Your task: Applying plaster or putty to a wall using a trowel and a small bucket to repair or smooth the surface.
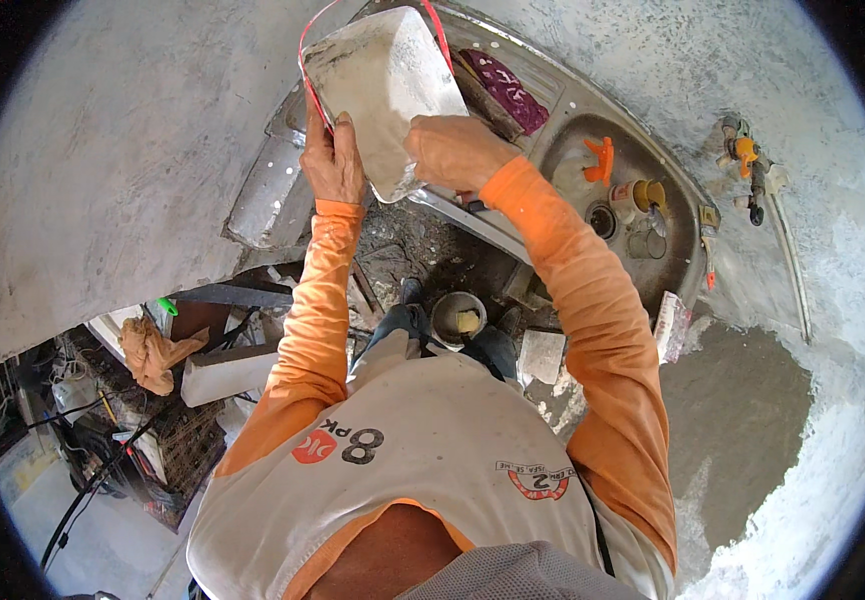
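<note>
A whitish, smeared shallow tray [378,85] with rounded corners is tilted up in front of me over the sink's edge. A red band [305,62] loops around its far end. My left hand [334,165] grips the tray's left side, thumb on its face and fingers behind. My right hand [461,152] is closed in a fist against the tray's lower right. A small dark and red end [472,204] shows just below that fist; what the fingers hold is hidden.
Behind the tray is a stained metal sink [575,133] with an orange spray trigger [601,161], a jar [643,194] and a purple cloth [506,90]. A bucket [445,322] stands between my feet. Wall taps [748,152] are at right; a crumpled brown bag [153,352] and clutter lie left.
</note>
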A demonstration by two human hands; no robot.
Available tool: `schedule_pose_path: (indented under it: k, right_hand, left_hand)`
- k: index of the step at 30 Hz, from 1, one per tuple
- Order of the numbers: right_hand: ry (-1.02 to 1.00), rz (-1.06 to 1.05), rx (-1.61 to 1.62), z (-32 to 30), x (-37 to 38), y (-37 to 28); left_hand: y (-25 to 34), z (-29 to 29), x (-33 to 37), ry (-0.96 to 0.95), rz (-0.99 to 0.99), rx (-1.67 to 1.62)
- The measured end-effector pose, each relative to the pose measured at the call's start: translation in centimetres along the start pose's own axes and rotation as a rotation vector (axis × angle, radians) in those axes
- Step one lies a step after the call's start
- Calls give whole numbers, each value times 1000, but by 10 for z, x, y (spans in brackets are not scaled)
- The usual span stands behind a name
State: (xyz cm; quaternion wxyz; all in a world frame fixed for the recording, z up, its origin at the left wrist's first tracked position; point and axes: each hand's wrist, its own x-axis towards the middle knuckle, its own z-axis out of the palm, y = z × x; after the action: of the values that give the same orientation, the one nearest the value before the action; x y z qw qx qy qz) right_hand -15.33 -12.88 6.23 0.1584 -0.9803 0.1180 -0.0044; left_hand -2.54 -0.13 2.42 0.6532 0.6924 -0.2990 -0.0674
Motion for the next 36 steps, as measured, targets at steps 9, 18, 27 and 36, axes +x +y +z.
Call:
schedule_pose_path:
  k: [9,18,27,36]
  right_hand:
    - [360,114,-144,2,-11,-13]
    - [541,217,-114,58,-60,-47]
    - [716,238,39,20,-145,-86]
    - [576,232,120,-15,-221,-164]
  left_hand:
    - [-44,-7,7,-194,204,43]
    - [-82,-40,49,-414,6,-104]
    - [-10,-51,19,-365,-251,-161]
    - [37,-74,-78,-447,-387,-377]
